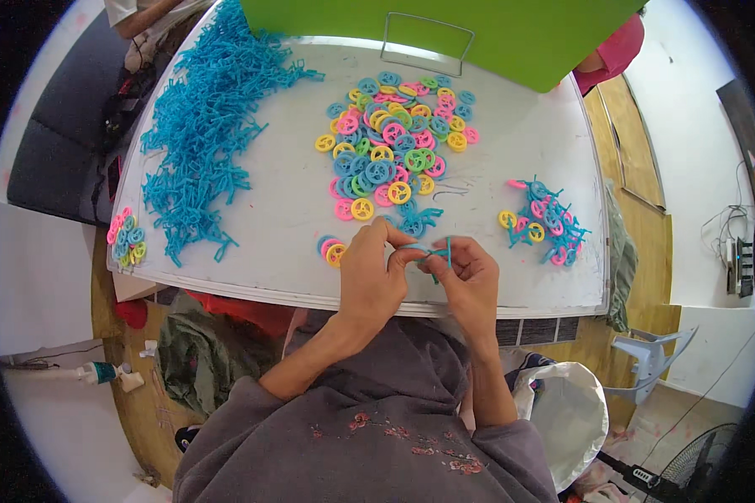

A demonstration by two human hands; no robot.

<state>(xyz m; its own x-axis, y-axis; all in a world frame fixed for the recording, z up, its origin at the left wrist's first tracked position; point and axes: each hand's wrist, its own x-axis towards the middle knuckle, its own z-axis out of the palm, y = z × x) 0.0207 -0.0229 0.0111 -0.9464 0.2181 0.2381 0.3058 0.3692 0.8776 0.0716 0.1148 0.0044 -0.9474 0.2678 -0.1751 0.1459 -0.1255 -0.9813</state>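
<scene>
In front of me, over the table's near edge, both hands are closed and meet fingertip to fingertip. My left hand (374, 272) pinches what looks like a small blue wheel (410, 246) seen edge-on, mostly covered by fingers. My right hand (468, 277) grips a thin blue plastic frame piece (449, 248) against it. Just beyond the fingers lie a few loose blue frame pieces (418, 220). Left of my left hand sit a few coloured wheels (335, 255). Farther back spreads a pile of pink, yellow, green and blue wheels (381, 153).
A long heap of blue frame pieces (201, 126) covers the table's left side. At right is a cluster of wheels joined to blue frames (554, 225). More wheels (126, 239) lie at the left corner. A green panel (528, 42) stands at the back; other people sit beyond.
</scene>
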